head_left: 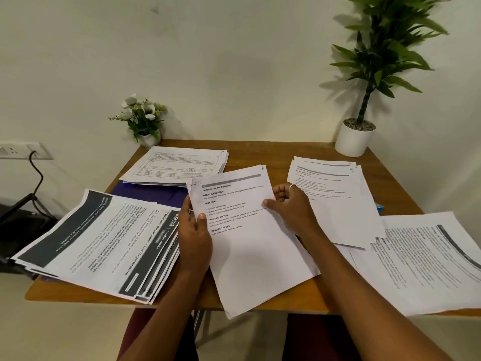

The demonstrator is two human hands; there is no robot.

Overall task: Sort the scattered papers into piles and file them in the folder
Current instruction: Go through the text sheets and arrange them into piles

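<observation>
Both hands hold a thin stack of white printed sheets [250,243] above the middle of the wooden table [182,298]. My left hand [194,230] grips the stack's left edge, thumb on top. My right hand [289,204] pinches its right edge, thumb on the page. A fanned pile with dark headers [104,243] lies at the left. Another pile with tables [177,164] rests at the back on a purple folder [153,192]. More white sheets lie at the right back [335,199] and right front [426,267].
A small pot of white flowers [141,121] stands at the table's back left corner, and a tall green plant in a white pot [355,138] at the back right. A wall socket with a black cable [31,157] is on the left wall. A black object [18,220] sits beside the table.
</observation>
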